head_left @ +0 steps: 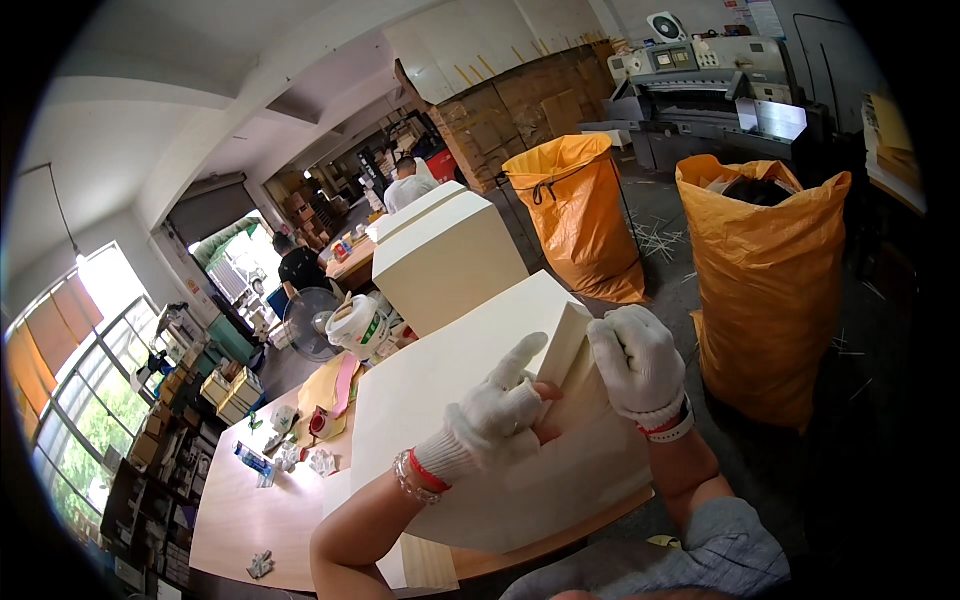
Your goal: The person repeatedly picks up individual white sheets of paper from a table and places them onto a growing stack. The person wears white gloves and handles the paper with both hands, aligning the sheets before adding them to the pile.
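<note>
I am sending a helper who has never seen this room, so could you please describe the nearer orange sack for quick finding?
Start at the big grey machine at upper right. In front of it, the sack stands on the floor, right of another orange sack. Dark contents show in its mouth, while its neighbour has a black cord near the rim.

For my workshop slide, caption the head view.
Gloved left hand and right hand at a stack of pale sheets, two orange sacks beyond.

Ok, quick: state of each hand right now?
Left hand: partly open, fingertips at the paper stack.
Right hand: curled at the stack's edge; grip can't be told.
</note>
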Demonstrator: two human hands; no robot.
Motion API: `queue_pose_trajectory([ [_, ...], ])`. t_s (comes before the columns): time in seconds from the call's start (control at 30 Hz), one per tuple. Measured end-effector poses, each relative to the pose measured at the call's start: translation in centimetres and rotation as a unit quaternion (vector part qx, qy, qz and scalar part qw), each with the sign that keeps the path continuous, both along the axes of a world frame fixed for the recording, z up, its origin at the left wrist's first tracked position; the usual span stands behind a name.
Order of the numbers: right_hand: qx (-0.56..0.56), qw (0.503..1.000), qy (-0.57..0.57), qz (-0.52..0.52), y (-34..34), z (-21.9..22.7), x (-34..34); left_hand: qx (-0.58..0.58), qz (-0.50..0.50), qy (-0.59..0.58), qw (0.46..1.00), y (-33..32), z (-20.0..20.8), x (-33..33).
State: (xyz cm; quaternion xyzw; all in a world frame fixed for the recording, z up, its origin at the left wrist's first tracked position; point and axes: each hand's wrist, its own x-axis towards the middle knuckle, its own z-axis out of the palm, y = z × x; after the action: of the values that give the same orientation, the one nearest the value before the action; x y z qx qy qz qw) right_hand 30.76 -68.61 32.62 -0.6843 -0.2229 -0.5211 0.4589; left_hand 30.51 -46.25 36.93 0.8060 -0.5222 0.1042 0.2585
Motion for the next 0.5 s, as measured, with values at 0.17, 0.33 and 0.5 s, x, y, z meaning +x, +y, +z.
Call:
queue_pose_trajectory([
  [0.17,-0.003,1.000,-0.001,0.007,-0.1,0.0,0.0,-0.055,0.002,0.025,0.998,-0.1,-0.6,-0.1],
  [0.33,0.005,1.000,0.016,0.013,-0.2,0.4,-0.5,0.058,0.002,-0.120,0.991,-0.4,0.4,-0.1],
  [0.5,0.015,1.000,0.005,0.006,0.0,0.1,-0.2,-0.004,-0.020,-0.033,0.999,0.1,-0.2,0.4],
])
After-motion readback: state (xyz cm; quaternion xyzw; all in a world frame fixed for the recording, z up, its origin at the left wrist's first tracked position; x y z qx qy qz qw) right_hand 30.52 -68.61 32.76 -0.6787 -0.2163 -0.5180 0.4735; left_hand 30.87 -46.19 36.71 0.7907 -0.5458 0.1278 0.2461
